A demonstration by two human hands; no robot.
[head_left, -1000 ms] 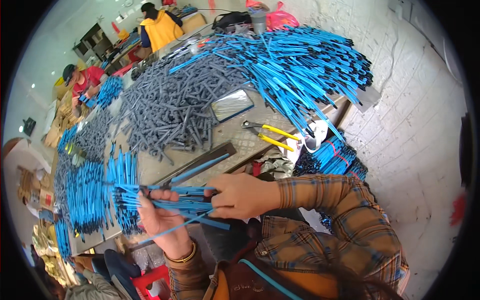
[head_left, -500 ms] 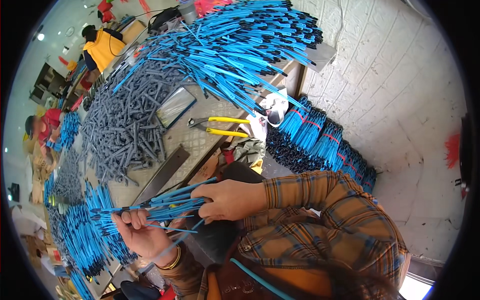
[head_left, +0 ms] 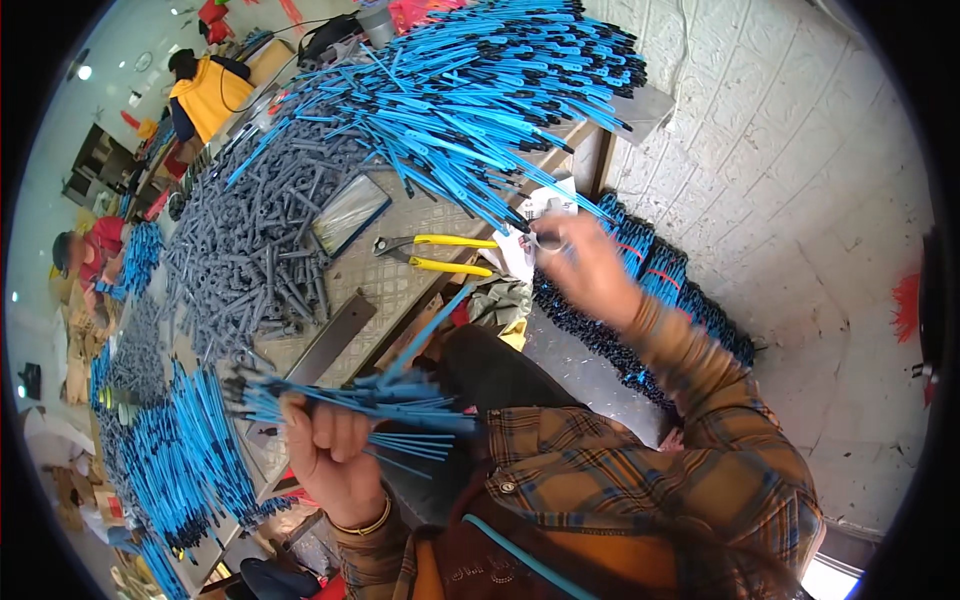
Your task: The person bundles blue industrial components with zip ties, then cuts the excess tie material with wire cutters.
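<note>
My left hand (head_left: 335,450) is closed around a loose bunch of thin blue plastic rods (head_left: 410,403) with dark ends, held above my lap at the table's near edge. Some rods fan out to the right, and one sticks up at a slant. Farther right, my right hand (head_left: 592,275) is smeared by motion beside crumpled white paper (head_left: 515,257) and a pale ring-shaped thing (head_left: 550,238) at the table corner. Whether its fingers grip anything there cannot be made out. Close by on the table lie end-cutting pliers (head_left: 450,241) with yellow handles.
A big heap of blue rods (head_left: 500,90) covers the far table, beside a mound of grey plastic pieces (head_left: 250,240). Red-banded rod bundles (head_left: 690,315) are stacked at right. More rods (head_left: 160,465) lie at left, near a metal bar (head_left: 335,335). Two people work farther off.
My right hand has left the bunch and moved right and away to the white paper. My left hand still holds the rods, shifted slightly right.
</note>
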